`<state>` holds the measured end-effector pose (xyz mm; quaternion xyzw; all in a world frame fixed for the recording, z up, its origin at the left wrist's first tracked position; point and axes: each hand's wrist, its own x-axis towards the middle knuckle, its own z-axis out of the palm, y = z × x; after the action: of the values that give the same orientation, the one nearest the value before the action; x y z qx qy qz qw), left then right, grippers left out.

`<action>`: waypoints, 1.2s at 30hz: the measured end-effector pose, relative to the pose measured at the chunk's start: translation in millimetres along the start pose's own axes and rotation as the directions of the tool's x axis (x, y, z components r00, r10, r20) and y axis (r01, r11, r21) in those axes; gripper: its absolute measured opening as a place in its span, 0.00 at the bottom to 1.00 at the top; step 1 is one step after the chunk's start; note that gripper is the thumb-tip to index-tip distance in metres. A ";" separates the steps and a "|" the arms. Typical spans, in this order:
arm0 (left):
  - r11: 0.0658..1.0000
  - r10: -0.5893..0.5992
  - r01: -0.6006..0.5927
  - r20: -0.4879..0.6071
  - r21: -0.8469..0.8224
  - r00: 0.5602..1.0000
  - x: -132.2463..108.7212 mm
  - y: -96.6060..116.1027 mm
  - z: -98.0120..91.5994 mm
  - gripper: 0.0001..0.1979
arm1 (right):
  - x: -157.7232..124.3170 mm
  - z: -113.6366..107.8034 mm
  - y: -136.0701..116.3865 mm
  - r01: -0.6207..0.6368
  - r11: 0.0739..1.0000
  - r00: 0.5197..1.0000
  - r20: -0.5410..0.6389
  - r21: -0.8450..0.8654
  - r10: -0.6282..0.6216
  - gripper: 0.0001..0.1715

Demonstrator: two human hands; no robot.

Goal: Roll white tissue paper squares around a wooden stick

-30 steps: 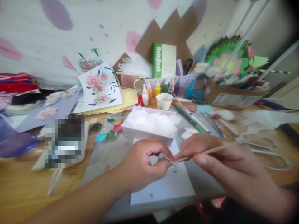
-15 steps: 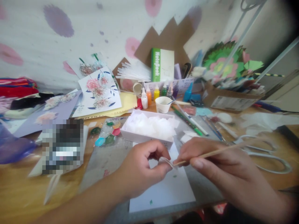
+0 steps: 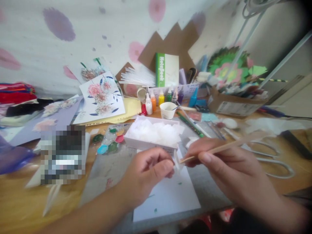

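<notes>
My left hand (image 3: pixel 151 172) pinches a small translucent white piece (image 3: pixel 177 162) between thumb and fingers, blurred and standing upright. My right hand (image 3: pixel 229 169) holds a thin wooden stick (image 3: pixel 219 148) like a pen, its tip at or very near the piece. Both hands are above a white paper sheet (image 3: pixel 168 201) with a few green marks, which lies on a grey mat (image 3: pixel 104 175). Behind the hands, a white box (image 3: pixel 143 143) holds fluffy white material (image 3: pixel 156 130).
Paint blobs (image 3: pixel 112 147) sit on a clear palette at the left. Beyond the box are a paper cup (image 3: pixel 168 112) and several paint bottles (image 3: pixel 153 102). Large scissors (image 3: pixel 280 169) lie right, near my right hand. A cardboard box (image 3: pixel 234 105) stands behind them.
The white piece has turned more upright in my left hand, whose thumb has shifted up. The stick has tilted slightly with my right hand. The whole view has shifted a little.
</notes>
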<state>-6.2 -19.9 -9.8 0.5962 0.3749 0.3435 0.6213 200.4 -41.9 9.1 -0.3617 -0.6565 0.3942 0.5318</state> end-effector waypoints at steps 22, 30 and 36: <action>0.932 0.162 -0.205 -0.160 -0.300 0.974 4.5 1.9 -9.3 0.09 | 49.3 -5.5 53.6 -0.107 0.990 0.965 -0.248 -0.097 0.080 0.14; 0.895 0.178 -0.207 -0.109 -0.395 0.978 7.5 -6.4 -4.5 0.06 | 47.6 -10.2 38.4 0.067 0.960 0.967 -0.220 -0.273 -0.130 0.06; 0.944 0.136 -0.152 -0.074 -0.292 0.988 6.3 -9.8 -3.9 0.08 | 18.3 -2.5 1.9 0.173 0.980 0.985 0.032 -0.102 -0.171 0.09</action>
<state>-6.8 -13.0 -19.9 0.5128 0.2909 0.4558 0.6669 199.8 -24.4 15.3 -0.3263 -0.7112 0.3162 0.5365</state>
